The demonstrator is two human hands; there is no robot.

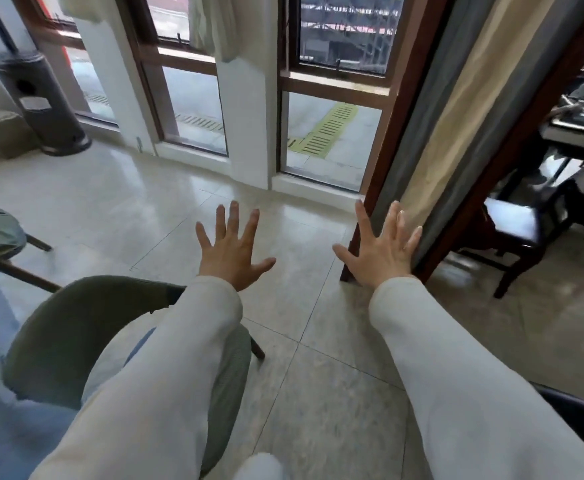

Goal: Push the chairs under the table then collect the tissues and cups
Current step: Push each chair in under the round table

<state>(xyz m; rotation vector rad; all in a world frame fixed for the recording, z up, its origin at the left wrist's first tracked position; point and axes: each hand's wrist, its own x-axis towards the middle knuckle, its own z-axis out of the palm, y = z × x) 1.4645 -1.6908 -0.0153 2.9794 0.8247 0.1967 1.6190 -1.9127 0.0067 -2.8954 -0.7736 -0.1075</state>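
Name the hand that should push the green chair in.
Probably left. The left hand hovers open just past the green chair, whose back lies under that forearm; the right hand is by the curtain, farther away.

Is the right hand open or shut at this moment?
Open: the right hand has its fingers straight and spread, holding nothing.

Daylight enters through the windows (332,140) ahead; the room is evenly bright. The tiled floor (165,202) carries soft glare. Shadows are faint. Wide-angle distortion bends the edges. The green chair (58,327) at lower left is blurred.
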